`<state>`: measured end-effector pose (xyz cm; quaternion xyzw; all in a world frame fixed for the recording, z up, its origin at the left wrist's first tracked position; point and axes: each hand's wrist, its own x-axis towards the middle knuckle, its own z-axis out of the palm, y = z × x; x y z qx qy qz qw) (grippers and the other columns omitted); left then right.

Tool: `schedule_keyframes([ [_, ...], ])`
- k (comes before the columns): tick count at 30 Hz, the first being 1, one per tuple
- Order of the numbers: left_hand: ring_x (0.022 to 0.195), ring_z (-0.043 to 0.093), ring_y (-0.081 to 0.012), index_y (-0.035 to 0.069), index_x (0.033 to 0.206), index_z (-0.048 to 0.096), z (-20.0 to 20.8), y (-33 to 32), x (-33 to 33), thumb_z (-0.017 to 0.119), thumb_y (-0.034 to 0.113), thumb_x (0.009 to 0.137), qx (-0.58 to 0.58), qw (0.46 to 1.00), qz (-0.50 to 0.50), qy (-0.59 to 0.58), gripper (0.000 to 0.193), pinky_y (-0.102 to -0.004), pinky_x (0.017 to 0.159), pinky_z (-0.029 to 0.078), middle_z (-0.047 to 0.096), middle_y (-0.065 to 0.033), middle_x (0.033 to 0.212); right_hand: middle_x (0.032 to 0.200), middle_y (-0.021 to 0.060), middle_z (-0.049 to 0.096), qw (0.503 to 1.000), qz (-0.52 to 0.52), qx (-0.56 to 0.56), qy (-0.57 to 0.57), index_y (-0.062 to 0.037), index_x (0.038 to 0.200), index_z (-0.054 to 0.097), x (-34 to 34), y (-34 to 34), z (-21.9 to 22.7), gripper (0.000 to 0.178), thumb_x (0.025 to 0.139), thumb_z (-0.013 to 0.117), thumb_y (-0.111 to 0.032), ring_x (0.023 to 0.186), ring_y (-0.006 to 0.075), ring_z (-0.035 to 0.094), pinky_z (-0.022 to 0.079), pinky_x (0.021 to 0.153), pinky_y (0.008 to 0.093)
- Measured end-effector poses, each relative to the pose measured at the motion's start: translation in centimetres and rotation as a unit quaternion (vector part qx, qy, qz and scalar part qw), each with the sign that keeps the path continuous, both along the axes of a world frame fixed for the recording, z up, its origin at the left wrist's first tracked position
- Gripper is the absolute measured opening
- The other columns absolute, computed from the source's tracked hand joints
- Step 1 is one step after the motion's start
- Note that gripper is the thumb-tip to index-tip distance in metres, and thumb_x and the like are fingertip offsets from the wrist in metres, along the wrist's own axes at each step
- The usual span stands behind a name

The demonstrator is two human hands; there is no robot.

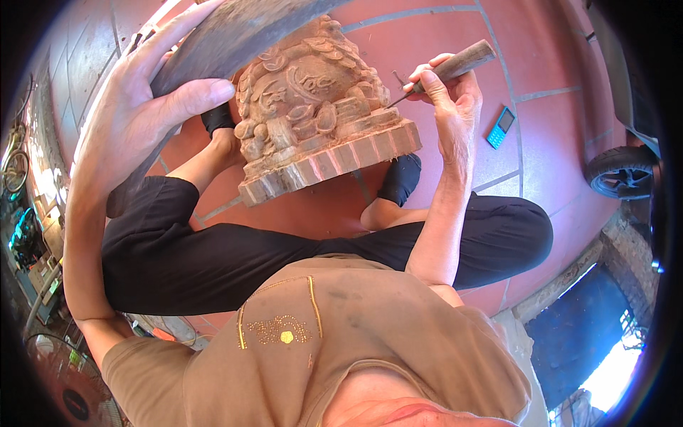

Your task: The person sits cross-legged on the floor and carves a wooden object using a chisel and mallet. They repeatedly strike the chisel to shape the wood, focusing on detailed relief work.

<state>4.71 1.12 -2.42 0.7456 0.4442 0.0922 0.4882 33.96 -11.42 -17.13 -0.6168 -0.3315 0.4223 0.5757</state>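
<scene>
A carved brown wooden sculpture (pixel 309 99) with dense relief and a grooved block base stands on the tiles between my feet. My right hand (pixel 457 103) grips a chisel (pixel 466 61) by its round wooden handle. The thin blade slants down left, its tip at or close to the upper edge of the base; contact is hard to tell. My left hand (pixel 153 99) is raised close to the camera, wrapped around a long grey-brown wooden club (pixel 235 39). The club cuts across the sculpture's upper left, and its far end leaves the picture.
A blue keypad phone (pixel 501 128) lies on the red tiled floor (pixel 455 35), right of my right hand. A black wheel (pixel 620 173) stands at the far right. A fan (pixel 75 398) and assorted clutter (pixel 28 235) line the left side. My crossed legs (pixel 242 263) surround the near side.
</scene>
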Motion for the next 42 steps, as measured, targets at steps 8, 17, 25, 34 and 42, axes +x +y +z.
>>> schedule_keyframes([
  [8, 0.070, 0.053, -0.0066, 0.004, 0.153, 0.039, 0.7, -1.2, -0.1, 0.069, 0.015, 0.089, 0.030, 0.999, 0.016, -0.024, 0.072, -0.0216, 0.059, 0.042, 0.066, -0.0060, 0.104, 0.091, 0.0062, 0.068, 1.000, 0.013, -0.002, -0.004, -0.0029, 0.111, 0.059, -0.7, -0.9, 1.5, 0.018, 0.096, 0.067, -0.008, 0.082, 0.0150, 0.068, 0.057, 0.074, 0.0296],
  [17, 0.071, 0.053, -0.0042, 0.004, 0.153, 0.039, 3.8, -4.6, -1.7, 0.070, 0.018, 0.090, 0.009, 0.999, 0.033, 0.007, 0.073, -0.0193, 0.057, 0.042, 0.064, -0.0030, 0.100, 0.085, 0.0038, 0.067, 0.992, 0.081, -0.031, -0.096, -0.0029, 0.111, 0.063, -1.7, -0.3, 0.7, 0.026, 0.089, 0.073, -0.011, 0.074, 0.0096, 0.060, 0.050, 0.068, 0.0284],
  [25, 0.064, 0.054, -0.0044, 0.004, 0.150, 0.042, 1.7, -11.4, -0.2, 0.078, 0.013, 0.087, -0.080, 0.966, 0.160, -0.187, 0.073, -0.0203, 0.055, 0.044, 0.064, 0.0005, 0.089, 0.086, 0.0040, 0.066, 0.946, 0.213, -0.016, -0.242, -0.0020, 0.113, 0.062, -2.4, 1.9, 1.0, 0.025, 0.092, 0.071, -0.012, 0.076, 0.0100, 0.062, 0.053, 0.067, 0.0287],
  [34, 0.106, 0.061, -0.0146, -0.001, 0.153, 0.032, -5.9, -14.4, 3.0, 0.076, 0.004, 0.084, -0.095, 0.916, 0.227, -0.316, 0.083, -0.0287, 0.088, 0.052, 0.060, -0.0122, 0.127, 0.096, 0.0081, 0.068, 0.921, 0.330, -0.021, -0.207, -0.0030, 0.120, 0.058, 0.2, 3.6, 2.5, 0.031, 0.095, 0.069, -0.019, 0.087, 0.0161, 0.067, 0.056, 0.075, 0.0327],
  [42, 0.127, 0.054, -0.0216, -0.004, 0.153, 0.031, -7.6, -13.2, 1.7, 0.076, 0.005, 0.083, 0.006, 0.939, 0.238, -0.249, 0.083, -0.0351, 0.109, 0.042, 0.054, -0.0186, 0.140, 0.100, 0.0021, 0.067, 0.938, 0.319, -0.030, -0.132, -0.0059, 0.120, 0.059, -0.2, 3.7, 2.0, 0.028, 0.097, 0.069, -0.020, 0.094, 0.0116, 0.066, 0.057, 0.078, 0.0290],
])
